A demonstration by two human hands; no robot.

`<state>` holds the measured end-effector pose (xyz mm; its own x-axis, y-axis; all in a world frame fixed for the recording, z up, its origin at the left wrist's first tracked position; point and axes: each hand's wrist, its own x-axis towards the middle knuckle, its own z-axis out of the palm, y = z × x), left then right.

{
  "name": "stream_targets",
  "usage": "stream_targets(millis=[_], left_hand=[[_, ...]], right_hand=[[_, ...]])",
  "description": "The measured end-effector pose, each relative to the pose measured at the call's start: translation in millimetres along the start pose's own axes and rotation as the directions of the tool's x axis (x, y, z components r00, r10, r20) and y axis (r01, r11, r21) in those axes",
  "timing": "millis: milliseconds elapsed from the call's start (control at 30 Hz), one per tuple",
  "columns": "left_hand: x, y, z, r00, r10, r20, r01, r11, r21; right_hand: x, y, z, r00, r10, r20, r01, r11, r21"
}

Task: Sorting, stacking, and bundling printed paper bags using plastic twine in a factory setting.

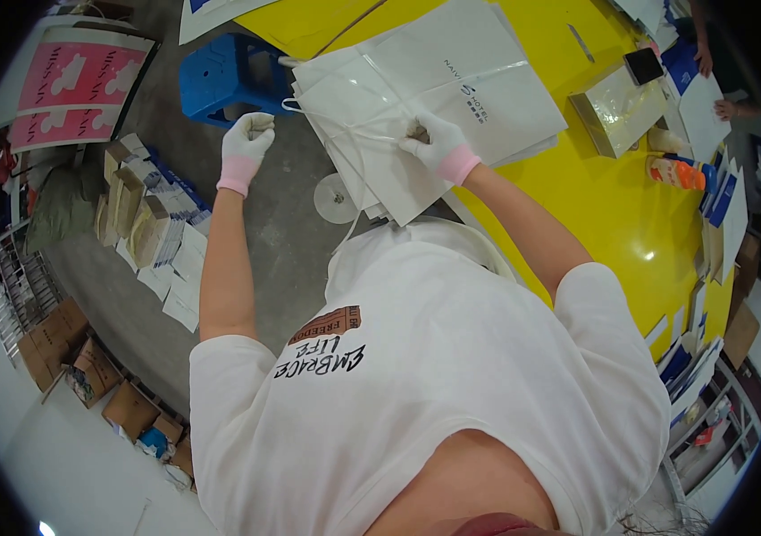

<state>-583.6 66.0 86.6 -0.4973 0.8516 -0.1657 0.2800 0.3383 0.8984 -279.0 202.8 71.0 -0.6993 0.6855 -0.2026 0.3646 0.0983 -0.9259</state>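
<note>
Gloved fingers are doing the work: the right hand [439, 143], in a white knit glove with a pink cuff, is pinching narrowly at the top edge of a stack of flat white paper carrier bags [434, 98], apparently around the thin white cord handle [358, 134]. That cord is running leftward from the pinch toward the left hand [246, 143], gloved alike, which is closing in a loose fist off the stack's left edge; whether it is gripping the cord's far end I cannot tell. The stack is lying on a glossy yellow table [613, 214], its long axis slanting up and right from the right hand. Below the left hand sits a blue plastic stool [220, 80]. Right of the stack, an open clear-wrapped box [617, 112] is resting, contents unclear.
</note>
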Motion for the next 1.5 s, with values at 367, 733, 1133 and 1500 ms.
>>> stream_targets(millis=[367, 733, 1133, 1500], left_hand=[[4, 155, 104, 0.632, 0.681, 0.371, -0.669, 0.237, 0.704], [-1, 249, 41, 0.889, -0.197, 0.414, 0.016, 0.915, 0.402], [8, 217, -18, 0.991, 0.100, 0.090, -0.133, 0.822, 0.554], [25, 216, -25, 0.953, 0.225, 0.205, -0.271, 0.935, 0.230]], right_hand=[[4, -30, -36, 0.932, -0.351, 0.092, 0.309, 0.900, 0.307], [76, 66, -290, 0.762, -0.274, -0.587, -0.135, 0.819, -0.558], [140, 174, -346, 0.755, 0.389, -0.527, -0.651, 0.357, -0.669], [1, -135, -101, 0.711, -0.693, 0.120, 0.610, 0.523, -0.595]])
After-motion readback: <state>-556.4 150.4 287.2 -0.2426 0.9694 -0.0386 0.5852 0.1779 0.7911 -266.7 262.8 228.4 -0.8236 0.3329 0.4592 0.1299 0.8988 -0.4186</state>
